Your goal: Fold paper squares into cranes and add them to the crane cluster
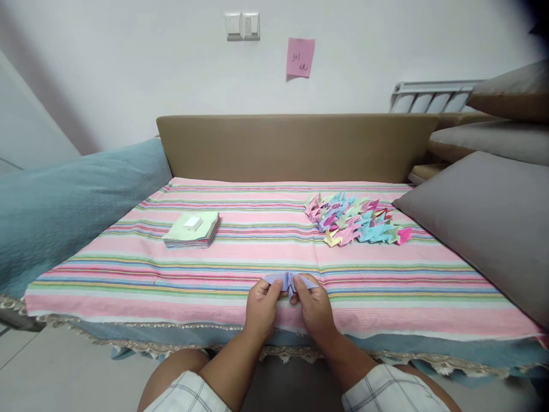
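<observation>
Leftward of the grip and farther back, a stack of square paper [207,222] carries a small white block [193,223]. Next comes the left hand [261,303], pinching one side of a purple folded paper [290,280] between thumb and fingers. That piece sits right in the grip, over the striped cloth [141,297]: a pointed flap spreads to either side, with narrow, creased folds bunched in the middle and a slim point directed downward. The right hand [317,306] pinches its other side likewise. Rightward of the grip and beyond it lie many multicoloured folded papers [343,223]; farther right leans a grey cushion [484,212].
</observation>
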A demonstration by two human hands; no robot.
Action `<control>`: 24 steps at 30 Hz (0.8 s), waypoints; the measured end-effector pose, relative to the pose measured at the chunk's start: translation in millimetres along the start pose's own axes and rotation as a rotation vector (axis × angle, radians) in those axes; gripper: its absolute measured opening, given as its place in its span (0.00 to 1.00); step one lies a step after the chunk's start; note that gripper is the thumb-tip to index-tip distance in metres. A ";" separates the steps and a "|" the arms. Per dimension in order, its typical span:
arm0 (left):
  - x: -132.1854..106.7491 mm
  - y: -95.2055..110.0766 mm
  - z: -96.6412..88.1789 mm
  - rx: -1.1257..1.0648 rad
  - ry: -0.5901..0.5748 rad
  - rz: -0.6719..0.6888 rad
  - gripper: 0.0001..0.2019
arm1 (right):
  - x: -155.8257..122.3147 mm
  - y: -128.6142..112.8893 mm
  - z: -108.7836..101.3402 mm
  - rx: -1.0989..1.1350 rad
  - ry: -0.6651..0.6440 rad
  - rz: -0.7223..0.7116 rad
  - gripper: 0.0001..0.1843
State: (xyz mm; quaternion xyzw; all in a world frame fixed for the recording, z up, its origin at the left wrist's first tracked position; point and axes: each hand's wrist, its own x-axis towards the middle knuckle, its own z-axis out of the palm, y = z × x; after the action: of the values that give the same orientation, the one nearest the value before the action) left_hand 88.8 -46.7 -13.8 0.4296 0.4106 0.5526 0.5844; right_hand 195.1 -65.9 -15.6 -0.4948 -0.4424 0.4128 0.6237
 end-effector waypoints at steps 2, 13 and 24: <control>0.2 -0.6 3.5 -0.151 0.038 -0.102 0.15 | -0.6 0.9 0.8 0.015 0.002 0.008 0.19; -2.7 4.6 7.9 0.038 -0.109 0.028 0.18 | -0.4 7.2 0.3 -0.031 0.000 0.013 0.18; 6.7 0.9 -3.8 0.473 -0.176 0.235 0.18 | -4.0 5.7 1.0 -0.205 -0.014 -0.175 0.16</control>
State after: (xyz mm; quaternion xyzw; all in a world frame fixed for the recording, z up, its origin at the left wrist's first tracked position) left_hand 85.2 -39.8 -14.1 0.6453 0.4231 0.4658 0.4331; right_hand 192.6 -68.5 -21.7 -0.5127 -0.5282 0.3127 0.6003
